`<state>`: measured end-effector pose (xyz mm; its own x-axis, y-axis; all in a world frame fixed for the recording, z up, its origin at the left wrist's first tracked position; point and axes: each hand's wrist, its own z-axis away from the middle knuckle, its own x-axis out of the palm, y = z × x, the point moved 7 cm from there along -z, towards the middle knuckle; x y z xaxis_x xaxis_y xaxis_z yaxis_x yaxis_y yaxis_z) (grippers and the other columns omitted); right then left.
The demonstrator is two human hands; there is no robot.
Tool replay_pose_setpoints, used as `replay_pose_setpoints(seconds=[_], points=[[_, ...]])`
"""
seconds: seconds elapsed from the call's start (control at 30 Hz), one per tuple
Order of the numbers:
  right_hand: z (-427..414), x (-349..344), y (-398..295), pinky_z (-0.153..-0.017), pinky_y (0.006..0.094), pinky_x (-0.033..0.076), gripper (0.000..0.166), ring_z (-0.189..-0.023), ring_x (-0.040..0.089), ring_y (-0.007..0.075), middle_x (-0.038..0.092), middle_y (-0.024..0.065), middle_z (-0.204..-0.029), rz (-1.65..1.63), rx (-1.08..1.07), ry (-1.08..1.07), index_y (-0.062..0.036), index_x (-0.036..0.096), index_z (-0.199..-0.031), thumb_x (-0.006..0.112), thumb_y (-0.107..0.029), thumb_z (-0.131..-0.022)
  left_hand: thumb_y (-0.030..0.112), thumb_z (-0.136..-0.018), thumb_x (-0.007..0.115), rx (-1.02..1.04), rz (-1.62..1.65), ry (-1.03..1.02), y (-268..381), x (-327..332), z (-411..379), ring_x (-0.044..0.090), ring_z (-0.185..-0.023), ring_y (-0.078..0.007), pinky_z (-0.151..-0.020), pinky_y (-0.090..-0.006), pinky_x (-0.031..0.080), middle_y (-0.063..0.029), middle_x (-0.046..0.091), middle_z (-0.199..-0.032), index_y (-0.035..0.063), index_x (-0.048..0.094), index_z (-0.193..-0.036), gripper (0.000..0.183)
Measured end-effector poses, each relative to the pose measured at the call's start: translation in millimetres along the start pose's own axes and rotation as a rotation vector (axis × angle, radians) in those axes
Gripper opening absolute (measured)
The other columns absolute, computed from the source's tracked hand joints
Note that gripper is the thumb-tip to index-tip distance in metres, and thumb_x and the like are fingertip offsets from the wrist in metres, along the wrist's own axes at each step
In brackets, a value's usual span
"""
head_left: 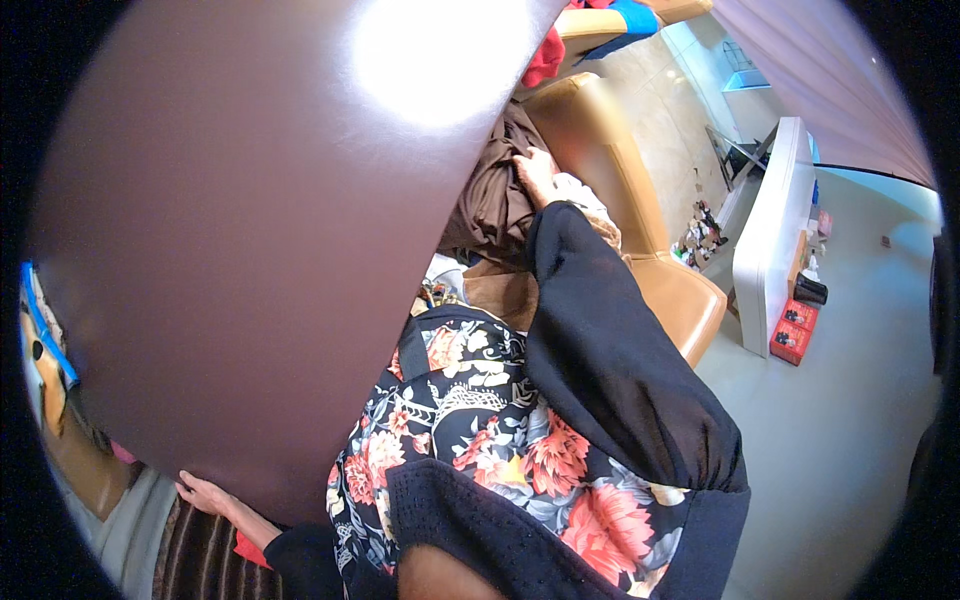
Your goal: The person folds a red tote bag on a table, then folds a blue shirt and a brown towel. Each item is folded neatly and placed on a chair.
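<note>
A large brown tabletop [247,262] with a smooth sheen fills the left and upper middle. At its lower left rim is my left hand [206,496], touching the edge, fingers extended and somewhat apart. My right hand [536,174] is beyond the table's right edge, its curled fingers gripping a bunched brown cloth [495,195]. That cloth lies against a tan padded chair [615,165]. A light, crumpled cloth [585,196] is beside my right wrist. Part of the brown cloth is hidden beneath the tabletop.
Another tan chair with red and blue cloths [636,16] stands at the top. Right of the chairs are a white table [772,240], red boxes [793,330], a black bin [811,289] and scraps [701,236] on the floor. Dark striped fabric [206,551] lies below my left hand.
</note>
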<state>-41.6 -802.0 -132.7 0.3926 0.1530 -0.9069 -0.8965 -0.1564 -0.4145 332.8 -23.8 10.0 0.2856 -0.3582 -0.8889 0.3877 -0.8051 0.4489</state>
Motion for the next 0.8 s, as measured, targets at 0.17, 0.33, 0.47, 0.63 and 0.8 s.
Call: replay_pose_setpoints(seconds=[0.17,0.33,0.47,0.63,0.8], points=[[60,11,-43,-0.063,0.0280,0.043,0.034,-0.071,0.053,0.0113,0.060,0.0026,-0.076,-0.437,-0.255,-0.523,-0.0011,0.058,-0.097,0.059,-0.023,-0.071,0.044,-0.081,0.051,-0.022,-0.066,0.036,0,-11,-2,0.051,-0.104,-0.0312,-0.087,-0.0359,0.039,-0.0190,0.048,-0.120,0.0029,0.043,-0.123,0.059],[178,-19,7,-0.070,0.0323,0.045,0.038,-0.077,0.057,0.0185,0.063,0.0103,-0.078,-0.053,-0.136,-1.432,-0.0017,0.062,-0.091,0.063,-0.032,-0.068,0.046,-0.082,0.049,0.002,-0.015,-0.015,-8,5,-10,0.048,-0.106,-0.0332,-0.088,-0.0393,0.039,-0.0197,0.046,-0.122,0.0034,0.041,-0.125,0.061],[230,-37,60,-0.071,0.0339,0.045,0.055,-0.085,0.058,0.0233,0.062,0.0128,-0.093,0.444,-0.151,-1.673,-0.0010,0.059,-0.100,0.072,-0.037,-0.060,0.049,-0.084,0.044,-0.002,-0.050,-0.081,15,2,4,0.044,-0.112,-0.0358,-0.090,-0.0447,0.037,-0.0217,0.040,-0.127,0.0028,0.034,-0.129,0.065],[218,-32,8,-0.073,0.0401,0.047,0.054,-0.088,0.058,0.0321,0.062,0.0165,-0.089,0.650,-0.745,-1.536,-0.0052,0.056,-0.100,0.074,-0.028,-0.055,0.048,-0.083,0.045,0.014,-0.041,-0.048,11,0,0,0.046,-0.109,-0.0353,-0.090,-0.0418,0.037,-0.0218,0.042,-0.124,0.0022,0.037,-0.127,0.064],[138,-37,-58,-0.052,0.0418,0.045,0.027,-0.061,0.057,0.0327,0.055,0.0137,-0.064,0.410,-1.007,-0.825,-0.0049,0.051,-0.081,0.059,-0.011,-0.057,0.045,-0.082,0.048,0.032,-0.034,-0.011,1,1,-10,0.048,-0.107,-0.0334,-0.090,-0.0373,0.038,-0.0209,0.045,-0.123,0.0023,0.040,-0.125,0.061]])
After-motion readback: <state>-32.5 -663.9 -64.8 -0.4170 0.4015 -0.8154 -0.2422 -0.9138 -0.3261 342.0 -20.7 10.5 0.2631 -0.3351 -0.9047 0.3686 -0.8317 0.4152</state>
